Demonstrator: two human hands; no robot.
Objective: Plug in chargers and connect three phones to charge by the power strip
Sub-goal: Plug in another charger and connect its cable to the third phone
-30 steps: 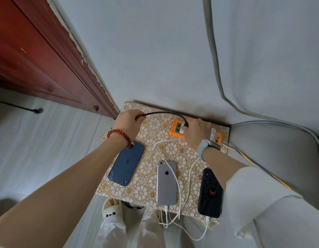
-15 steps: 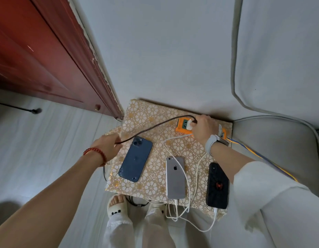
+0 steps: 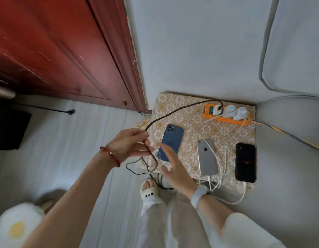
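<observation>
Since half a second back, my right hand (image 3: 174, 169) has left the orange power strip (image 3: 226, 116), where it was at the black-cabled charger, and now hangs open-palmed, fingers spread and holding nothing, over the lower end of the blue phone (image 3: 171, 142). My left hand (image 3: 130, 144) has lifted off the patterned mat (image 3: 173, 102) and has the black cable (image 3: 173, 113) pinched between thumb and fingertips, the rest of the hand loosely curled. Three white chargers (image 3: 230, 111) sit in the strip; the silver phone (image 3: 206, 158) and the black phone (image 3: 245, 161) each appear to have a white cable (image 3: 225, 153) at the bottom edge, though blur keeps me from swearing both are seated. The blue phone lies face down at the mat's left side, unconnected, so I judge this is the last link. The black cable's free end drops in loops past the mat's front edge toward my slippered foot (image 3: 149, 192), and I cannot see the connector. My worries: pulling up slack with the left hand could tug the charger out of the strip, since the line runs fairly straight to it; the loops could snag my foot; and the white leads hang tangled nearby, so a careless sweep could unplug the silver phone.
</observation>
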